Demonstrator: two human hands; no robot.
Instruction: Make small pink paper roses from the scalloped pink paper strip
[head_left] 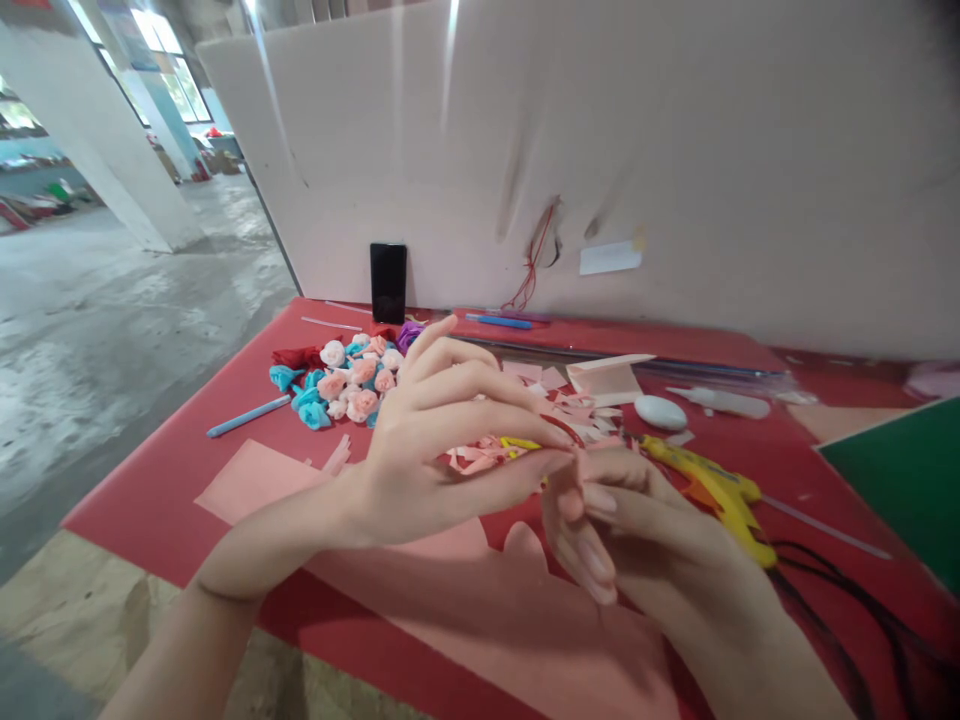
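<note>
Pink paper (577,470) sits in the pinching left hand (420,430).

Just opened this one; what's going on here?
A person's left hand and right hand meet fingertip to fingertip above a red table; whatever is between them is too hidden to make out. A big pink sheet lies beneath them. Small crafted flowers are heaped beyond the left wrist, a yellow glue gun lies by the right hand, and a phone stands against the board.
</note>
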